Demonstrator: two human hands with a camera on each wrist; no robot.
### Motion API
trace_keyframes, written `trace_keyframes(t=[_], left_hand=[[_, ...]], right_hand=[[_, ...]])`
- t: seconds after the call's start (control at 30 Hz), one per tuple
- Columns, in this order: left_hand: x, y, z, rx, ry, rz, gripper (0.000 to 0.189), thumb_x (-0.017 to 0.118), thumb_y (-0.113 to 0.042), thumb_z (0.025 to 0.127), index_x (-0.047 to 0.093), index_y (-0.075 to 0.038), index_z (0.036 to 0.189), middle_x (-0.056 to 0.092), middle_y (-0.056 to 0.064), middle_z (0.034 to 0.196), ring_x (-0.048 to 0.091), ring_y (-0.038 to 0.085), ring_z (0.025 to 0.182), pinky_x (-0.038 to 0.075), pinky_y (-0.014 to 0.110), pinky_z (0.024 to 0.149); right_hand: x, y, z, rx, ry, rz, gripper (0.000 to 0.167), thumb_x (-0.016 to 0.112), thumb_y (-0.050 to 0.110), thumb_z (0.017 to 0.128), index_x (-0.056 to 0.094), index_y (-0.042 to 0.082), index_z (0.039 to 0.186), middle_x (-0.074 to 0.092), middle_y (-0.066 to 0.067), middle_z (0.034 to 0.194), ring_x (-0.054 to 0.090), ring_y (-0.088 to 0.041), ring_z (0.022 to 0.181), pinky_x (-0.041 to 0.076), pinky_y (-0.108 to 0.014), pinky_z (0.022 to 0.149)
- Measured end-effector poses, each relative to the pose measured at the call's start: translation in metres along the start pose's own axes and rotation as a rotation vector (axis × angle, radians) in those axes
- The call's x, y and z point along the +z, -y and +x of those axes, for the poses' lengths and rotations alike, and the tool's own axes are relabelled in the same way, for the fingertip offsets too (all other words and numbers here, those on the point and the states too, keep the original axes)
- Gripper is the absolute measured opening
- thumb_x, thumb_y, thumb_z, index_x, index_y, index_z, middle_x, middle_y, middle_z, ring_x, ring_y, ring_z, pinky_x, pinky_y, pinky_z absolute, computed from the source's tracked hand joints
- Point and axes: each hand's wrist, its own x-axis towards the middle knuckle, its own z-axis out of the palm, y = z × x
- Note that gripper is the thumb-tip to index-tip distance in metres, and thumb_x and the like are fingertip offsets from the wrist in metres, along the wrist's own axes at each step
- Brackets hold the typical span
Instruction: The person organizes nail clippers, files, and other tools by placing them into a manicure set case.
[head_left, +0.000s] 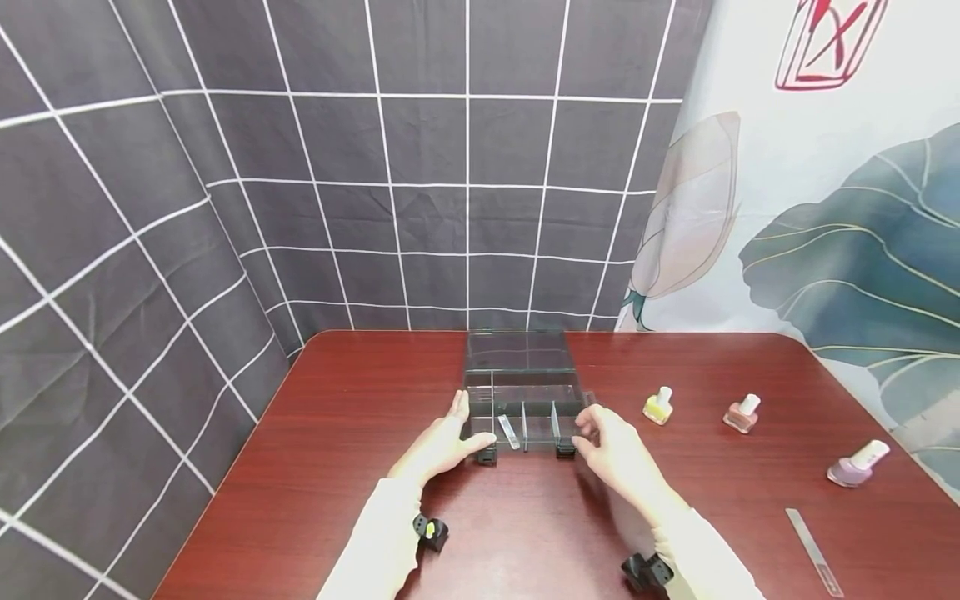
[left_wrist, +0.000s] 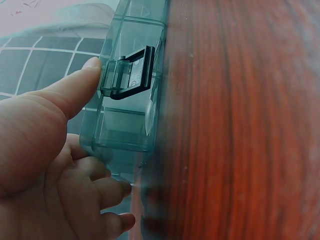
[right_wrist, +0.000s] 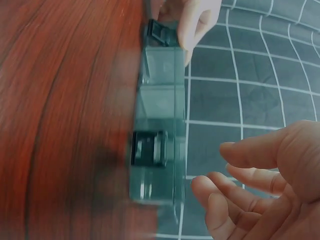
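A see-through dark plastic compartment box stands on the table with its lid tilted back. Thin dividers split its front part, and a small pale strip lies in one of the compartments. Two black latches hang at the box's front. My left hand holds the box at its left front corner, thumb over the front rim beside a latch and fingers along the side. By the right front corner hovers my right hand, fingers loosely bent with nothing between them; in the right wrist view a gap separates it from the box.
To the right on the reddish wooden table stand a yellow nail polish bottle, a pinkish one and a tilted lilac one. A metal nail file lies nearer. Grey gridded cloth hangs behind.
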Motion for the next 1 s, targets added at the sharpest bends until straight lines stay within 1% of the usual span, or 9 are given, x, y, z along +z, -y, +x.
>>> trace_keyframes(t=[0.1, 0.33, 0.43, 0.77, 1.0], left_hand=[[0.0, 0.0, -0.001, 0.004, -0.003, -0.007, 0.09, 0.057, -0.049, 0.087, 0.015, 0.003, 0.147, 0.011, 0.019, 0.153, 0.034, 0.035, 0.13, 0.031, 0.044, 0.103], [0.001, 0.001, -0.002, 0.005, -0.013, -0.02, 0.09, 0.058, -0.049, 0.087, 0.016, 0.003, 0.147, 0.011, 0.019, 0.153, 0.033, 0.035, 0.13, 0.03, 0.044, 0.104], [0.001, 0.001, -0.002, 0.002, -0.013, -0.017, 0.09, 0.058, -0.05, 0.087, 0.016, 0.002, 0.147, 0.011, 0.018, 0.153, 0.034, 0.035, 0.13, 0.031, 0.044, 0.103], [0.001, 0.002, 0.0, 0.009, -0.013, 0.006, 0.09, 0.059, -0.049, 0.087, 0.016, 0.004, 0.147, 0.011, 0.02, 0.152, 0.042, 0.036, 0.124, 0.035, 0.044, 0.1], [0.002, 0.001, -0.001, 0.008, -0.03, 0.003, 0.091, 0.06, -0.049, 0.086, 0.017, 0.003, 0.147, 0.012, 0.018, 0.153, 0.038, 0.039, 0.126, 0.033, 0.045, 0.101]], right_hand=[[-0.006, -0.007, -0.005, 0.01, -0.021, -0.003, 0.02, 0.069, -0.004, 0.073, 0.058, 0.005, 0.087, 0.056, -0.001, 0.074, 0.055, -0.014, 0.067, 0.046, -0.033, 0.063], [-0.02, -0.022, -0.014, 0.078, -0.039, -0.028, 0.017, 0.069, -0.001, 0.076, 0.058, 0.005, 0.089, 0.056, 0.001, 0.073, 0.054, -0.014, 0.067, 0.044, -0.033, 0.063], [-0.026, -0.026, -0.018, 0.088, -0.054, -0.037, 0.018, 0.069, 0.0, 0.076, 0.058, 0.004, 0.089, 0.056, 0.0, 0.073, 0.054, -0.014, 0.066, 0.044, -0.033, 0.062], [-0.051, -0.044, -0.034, 0.119, -0.13, -0.107, 0.017, 0.069, 0.0, 0.075, 0.06, 0.006, 0.089, 0.059, 0.001, 0.074, 0.054, -0.012, 0.066, 0.042, -0.029, 0.059], [-0.066, -0.059, -0.045, 0.167, -0.158, -0.148, 0.016, 0.068, 0.0, 0.075, 0.06, 0.007, 0.088, 0.059, 0.0, 0.074, 0.052, -0.01, 0.064, 0.041, -0.029, 0.057]])
